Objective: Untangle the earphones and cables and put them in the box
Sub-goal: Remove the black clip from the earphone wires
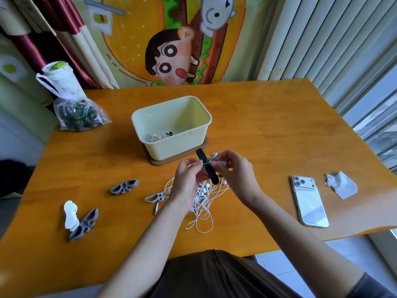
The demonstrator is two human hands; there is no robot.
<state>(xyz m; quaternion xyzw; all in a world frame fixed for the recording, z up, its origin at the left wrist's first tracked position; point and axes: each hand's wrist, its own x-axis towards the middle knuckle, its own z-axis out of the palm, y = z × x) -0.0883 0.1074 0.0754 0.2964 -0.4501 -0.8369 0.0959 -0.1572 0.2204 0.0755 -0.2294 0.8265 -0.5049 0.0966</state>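
Observation:
A tangle of white earphones [203, 203] lies on the wooden table [268, 130] below my hands, with cables rising up to them. My left hand [187, 179] and my right hand [232, 171] are raised just in front of the box, both pinching a black cable strap [207, 166] with white cable wound across it. A white earbud [213, 155] sticks up beside my right fingers. The pale yellow box [171, 127] stands open on a brown lid, with a few small items in its near left corner.
Grey cable winders [124, 187] [84, 224] and a white one [70, 215] lie at the left. Another grey winder [155, 197] holds a cable with a jack plug. A phone [309, 201] and crumpled tissue [341, 184] lie right; a plastic bag [79, 115] sits far left.

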